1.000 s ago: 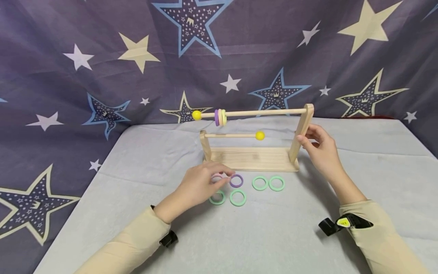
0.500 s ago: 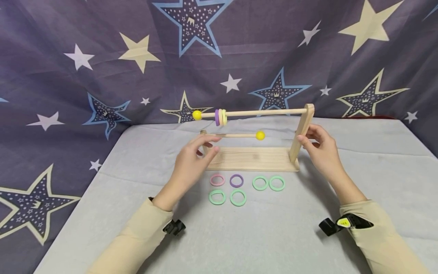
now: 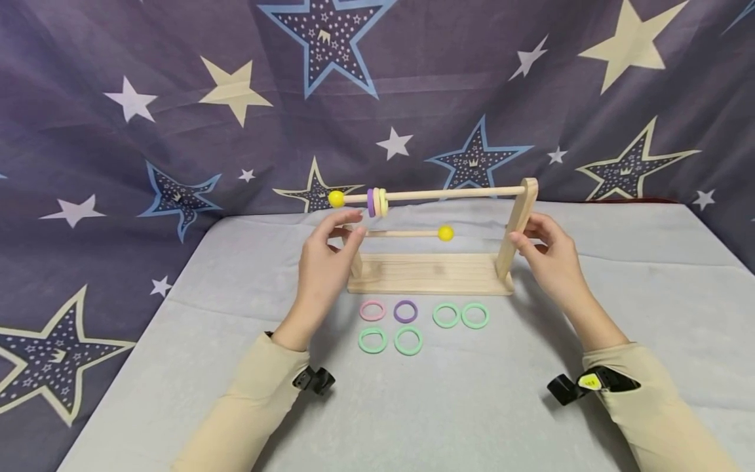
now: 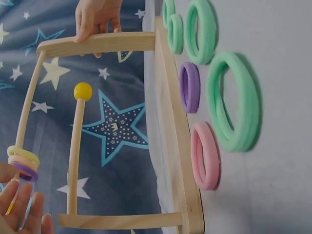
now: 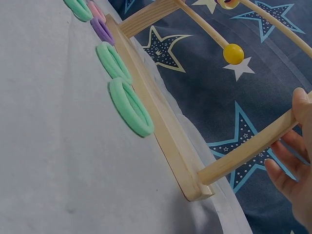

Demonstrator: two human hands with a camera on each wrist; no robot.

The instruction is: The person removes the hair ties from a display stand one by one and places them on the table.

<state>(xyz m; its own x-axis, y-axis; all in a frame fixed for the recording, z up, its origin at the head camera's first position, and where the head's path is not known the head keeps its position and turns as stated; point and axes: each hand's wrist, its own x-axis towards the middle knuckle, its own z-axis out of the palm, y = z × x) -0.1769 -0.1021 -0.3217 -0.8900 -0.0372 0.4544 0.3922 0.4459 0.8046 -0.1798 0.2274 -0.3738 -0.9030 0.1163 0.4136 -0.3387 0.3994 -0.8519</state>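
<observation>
The wooden stand (image 3: 436, 275) is standing near the surface's (image 3: 448, 406) far edge, about midway between its far corners, with three threaded rings (image 3: 378, 202) hanging near the yellow bead (image 3: 336, 198) of its upper rod (image 3: 454, 194). The left hand (image 3: 323, 262) is hovering there, thumb and fingers parted; whether it is touching a ring is not showing. The right hand (image 3: 551, 259) is pinching the tall post (image 3: 518, 229). A sideways bump on the rod's free end could be twisting the stand if that pinch is slipping. A low wrist could be scattering the pink ring (image 4: 210, 156), purple ring (image 4: 193, 87) and green rings (image 4: 248, 107), which are lying just before the base. The starry cloth (image 3: 283, 131) is limiting room behind; more is opening towards the left and near edges.
</observation>
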